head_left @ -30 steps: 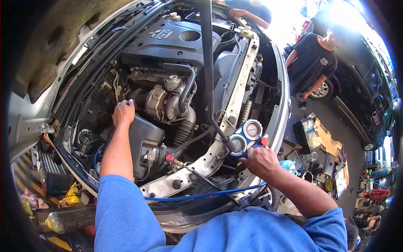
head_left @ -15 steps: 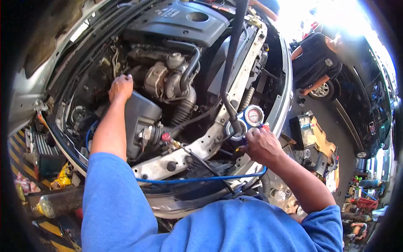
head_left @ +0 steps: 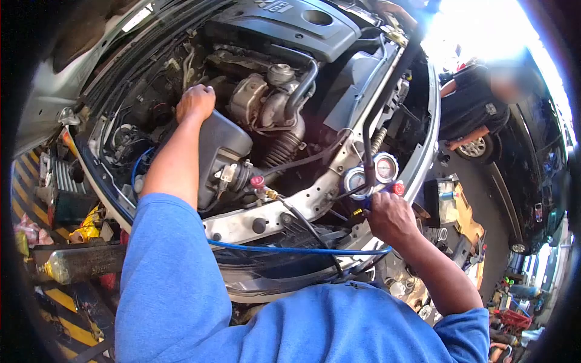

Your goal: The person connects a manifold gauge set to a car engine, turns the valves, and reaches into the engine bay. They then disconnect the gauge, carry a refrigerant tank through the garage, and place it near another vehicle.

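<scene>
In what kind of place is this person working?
It looks like a car repair workshop. A car's engine bay is open, a manifold gauge set is at the right hand, and loose parts and tools lie on the floor near another car.

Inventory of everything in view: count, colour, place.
Plastic engine cover: one, grey, top centre.
Boxy plastic housing: one, black, centre left.
Dial gauges: two, white, centre right.
Round knobs: two, red, by gauges and housing.
Thin hose: one, blue, across front.
Cylinder: one, dark, lower left.
Car: one, black, right.
Person: one, black shirt, right.
Other arm: one, top.
Loose clutter: uncounted, mixed, right.
Shirt: one, blue, bottom.
Left hand: one, bare, at housing.
Right hand: one, bare, at gauges.
</scene>
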Available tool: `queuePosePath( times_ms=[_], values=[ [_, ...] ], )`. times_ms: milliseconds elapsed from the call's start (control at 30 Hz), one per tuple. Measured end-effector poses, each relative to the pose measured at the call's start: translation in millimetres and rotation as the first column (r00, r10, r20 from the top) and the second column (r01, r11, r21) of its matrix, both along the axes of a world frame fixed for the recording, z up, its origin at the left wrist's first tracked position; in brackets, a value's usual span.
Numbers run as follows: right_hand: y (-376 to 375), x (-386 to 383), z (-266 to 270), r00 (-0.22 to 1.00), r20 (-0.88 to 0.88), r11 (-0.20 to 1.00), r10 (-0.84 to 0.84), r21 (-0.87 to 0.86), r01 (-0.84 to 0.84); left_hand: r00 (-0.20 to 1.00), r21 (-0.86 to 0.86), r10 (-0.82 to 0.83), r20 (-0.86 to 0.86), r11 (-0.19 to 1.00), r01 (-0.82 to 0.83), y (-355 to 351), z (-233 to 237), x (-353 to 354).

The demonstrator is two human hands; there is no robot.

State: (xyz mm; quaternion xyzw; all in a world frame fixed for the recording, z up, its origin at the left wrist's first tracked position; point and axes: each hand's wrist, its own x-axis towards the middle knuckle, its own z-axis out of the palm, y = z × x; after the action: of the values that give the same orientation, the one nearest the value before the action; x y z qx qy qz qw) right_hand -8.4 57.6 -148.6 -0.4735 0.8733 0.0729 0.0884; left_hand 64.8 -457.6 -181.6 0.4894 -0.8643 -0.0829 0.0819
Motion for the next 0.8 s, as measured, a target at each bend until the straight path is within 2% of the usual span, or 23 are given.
queuePosePath(
  times_ms=[67,200,300,500,567,633,700,733,800],
  values=[
    [2.5,-1.2,-4.1,0.997,-0.063,0.998,0.044,-0.037,-0.046,1.0,-0.018,-0.007,0.022,1.0,0.007,-10.3,-9.0,-1.5],
    [4.9,-6.6,-11.6,1.0,-0.023,0.996,0.008,-0.091,-0.01,1.0,0.001,0.009,0.005,1.0,-0.009,-2.5,-1.6,-1.4],
    [-5.2,-4.8,2.3,0.994,0.074,0.996,-0.081,-0.029,0.084,1.0,-0.049,0.026,-0.014,0.998,-0.027,-0.1,-5.2,1.2],
    [-5.5,-2.5,6.7,0.995,0.065,0.995,-0.078,-0.06,0.082,0.999,-0.001,0.02,-0.035,1.0,-0.02,2.9,-0.7,2.1],
    [-2.8,-3.6,19.4,0.989,0.111,0.994,-0.103,-0.029,0.107,0.999,0.023,0.0,-0.046,1.0,0.001,-2.2,-3.7,4.2],
    [9.0,-4.1,27.3,0.982,0.155,0.971,-0.103,-0.198,0.133,0.995,0.151,0.019,-0.096,0.989,-0.005,-11.6,4.5,7.6],
    [23.3,-8.1,23.1,0.95,0.178,0.9,-0.255,-0.316,0.301,0.987,0.222,0.043,-0.152,0.975,-0.009,-48.9,-7.4,4.7],
    [32.0,-12.5,23.3,0.897,0.237,0.868,-0.373,-0.252,0.428,0.987,0.238,0.058,-0.152,0.971,-0.021,-65.2,-7.8,2.8],
    [52.9,-16.9,11.7,0.844,0.276,0.776,-0.459,-0.339,0.532,0.988,0.261,0.069,-0.14,0.965,-0.031,-106.6,-17.3,-0.2]
  ],
)
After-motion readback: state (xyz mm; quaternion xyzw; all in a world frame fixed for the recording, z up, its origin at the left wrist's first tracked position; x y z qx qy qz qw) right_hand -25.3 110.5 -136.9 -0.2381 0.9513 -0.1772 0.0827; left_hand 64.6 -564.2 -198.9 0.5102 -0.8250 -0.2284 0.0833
